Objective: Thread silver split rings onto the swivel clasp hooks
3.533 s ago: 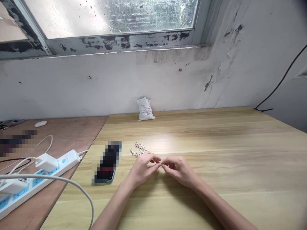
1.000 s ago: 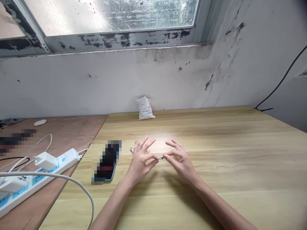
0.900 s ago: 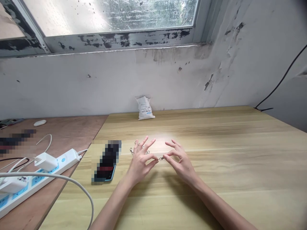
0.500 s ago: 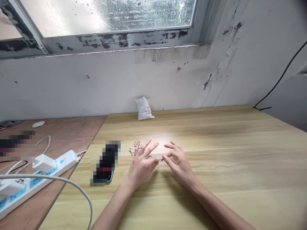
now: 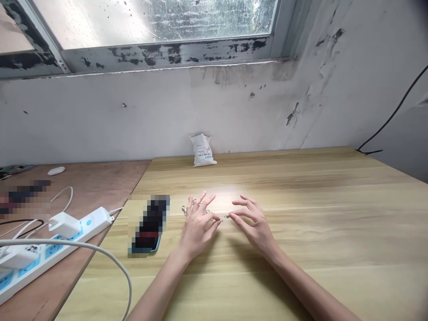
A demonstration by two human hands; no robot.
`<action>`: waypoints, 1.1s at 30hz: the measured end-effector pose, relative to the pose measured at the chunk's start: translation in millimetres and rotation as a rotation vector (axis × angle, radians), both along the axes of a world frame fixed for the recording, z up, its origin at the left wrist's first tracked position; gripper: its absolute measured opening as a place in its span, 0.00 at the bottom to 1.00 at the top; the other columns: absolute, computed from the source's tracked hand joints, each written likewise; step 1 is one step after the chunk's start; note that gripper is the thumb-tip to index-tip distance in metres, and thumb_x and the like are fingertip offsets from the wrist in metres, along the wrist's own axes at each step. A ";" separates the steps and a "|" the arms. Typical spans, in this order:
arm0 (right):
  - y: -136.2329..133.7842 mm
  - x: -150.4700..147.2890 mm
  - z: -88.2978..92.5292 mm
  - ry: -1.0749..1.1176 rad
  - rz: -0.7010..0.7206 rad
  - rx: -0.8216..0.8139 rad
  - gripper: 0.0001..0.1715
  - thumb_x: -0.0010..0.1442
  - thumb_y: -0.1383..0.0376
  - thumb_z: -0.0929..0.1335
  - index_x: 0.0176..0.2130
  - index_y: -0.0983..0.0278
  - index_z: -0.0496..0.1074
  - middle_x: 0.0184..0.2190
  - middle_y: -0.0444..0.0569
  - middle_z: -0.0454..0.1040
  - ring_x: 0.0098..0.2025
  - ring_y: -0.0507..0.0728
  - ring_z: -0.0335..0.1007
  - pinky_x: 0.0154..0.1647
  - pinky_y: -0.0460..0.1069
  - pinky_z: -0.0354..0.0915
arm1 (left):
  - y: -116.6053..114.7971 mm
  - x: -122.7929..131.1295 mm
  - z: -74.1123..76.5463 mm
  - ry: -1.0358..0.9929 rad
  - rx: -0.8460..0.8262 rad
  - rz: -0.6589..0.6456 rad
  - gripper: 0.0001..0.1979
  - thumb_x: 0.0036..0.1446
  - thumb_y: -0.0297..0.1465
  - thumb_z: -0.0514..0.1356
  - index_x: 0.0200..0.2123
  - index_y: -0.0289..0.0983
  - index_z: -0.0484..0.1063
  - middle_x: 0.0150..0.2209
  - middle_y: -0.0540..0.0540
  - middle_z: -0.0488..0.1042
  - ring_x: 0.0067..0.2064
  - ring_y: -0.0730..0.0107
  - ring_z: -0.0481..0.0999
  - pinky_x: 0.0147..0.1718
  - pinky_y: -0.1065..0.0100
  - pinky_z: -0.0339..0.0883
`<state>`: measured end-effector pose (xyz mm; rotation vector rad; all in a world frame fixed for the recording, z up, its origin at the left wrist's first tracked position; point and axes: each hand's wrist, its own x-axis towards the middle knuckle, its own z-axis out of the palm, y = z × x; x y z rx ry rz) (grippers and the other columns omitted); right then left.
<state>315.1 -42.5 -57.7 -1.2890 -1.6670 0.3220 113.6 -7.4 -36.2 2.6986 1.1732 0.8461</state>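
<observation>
Right grip: the right hand [image 5: 256, 232] is open, palm down, its fingers curved and apart, closed on nothing. Its thumb and forefinger reach left, toward a small metal clasp [image 5: 227, 216].

Left grip: the left hand [image 5: 197, 227] is also open and palm down, with its fingers spread. Its fingertips reach over a heap of lobster clasps [image 5: 183, 210]; any contact is hard to tell at this size.

Clasp: it lies on the worktop [image 5: 301, 187] between the two hands, nearer the right fingertips. It is too small to show which way its long axis runs.

Heap: the tangled silver clasps lie ahead of the left hand, partly behind its fingers, and left of the lone clasp.

Arms: both bare forearms rise from the bottom edge and angle inward, bringing the hands close together.

Left of the hands: a phone in a blue case [image 5: 155, 248], mostly blurred out, lies on the worktop. Beyond its edge, a white power strip [image 5: 80, 227] sits on a plywood bench [image 5: 100, 187].

Far edge: a white sachet [image 5: 203, 151] leans against the scuffed wall [image 5: 133, 120].
</observation>
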 end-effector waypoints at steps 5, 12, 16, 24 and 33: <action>-0.6 0.5 2.1 -0.101 0.044 0.014 0.09 0.64 0.57 0.68 0.35 0.51 0.79 0.52 0.47 0.74 0.65 0.67 0.54 0.64 0.72 0.45 | 2.6 -2.6 -0.7 -0.032 -0.021 0.014 0.08 0.61 0.29 0.58 0.33 0.42 0.77 0.64 0.46 0.63 0.69 0.50 0.52 0.63 0.33 0.41; -2.4 -2.6 3.0 -0.212 0.024 0.066 0.09 0.64 0.57 0.68 0.35 0.50 0.79 0.54 0.46 0.73 0.66 0.68 0.52 0.63 0.76 0.38 | 2.2 -1.5 -1.2 -0.013 0.000 0.022 0.09 0.62 0.29 0.57 0.32 0.42 0.77 0.66 0.47 0.60 0.70 0.50 0.47 0.63 0.31 0.41; -1.2 -2.0 0.4 -0.216 0.019 0.081 0.08 0.64 0.57 0.68 0.36 0.49 0.79 0.54 0.45 0.74 0.66 0.67 0.54 0.63 0.75 0.39 | 2.6 -1.9 -1.5 0.004 -0.009 0.020 0.09 0.63 0.29 0.57 0.33 0.43 0.77 0.66 0.49 0.59 0.70 0.51 0.47 0.63 0.31 0.40; -1.4 -2.6 0.1 -0.230 0.019 0.068 0.09 0.65 0.57 0.67 0.36 0.49 0.79 0.53 0.46 0.74 0.65 0.67 0.56 0.62 0.76 0.39 | 2.1 -2.1 -0.7 0.013 -0.022 0.023 0.09 0.63 0.29 0.57 0.33 0.42 0.76 0.66 0.48 0.59 0.70 0.51 0.46 0.63 0.32 0.39; -2.6 -3.5 3.6 -0.281 0.007 0.248 0.08 0.64 0.62 0.68 0.36 0.51 0.79 0.50 0.45 0.76 0.63 0.64 0.59 0.64 0.73 0.38 | 2.6 -2.2 -1.6 -0.016 -0.101 0.019 0.09 0.63 0.31 0.57 0.33 0.43 0.77 0.66 0.50 0.59 0.70 0.52 0.46 0.64 0.32 0.37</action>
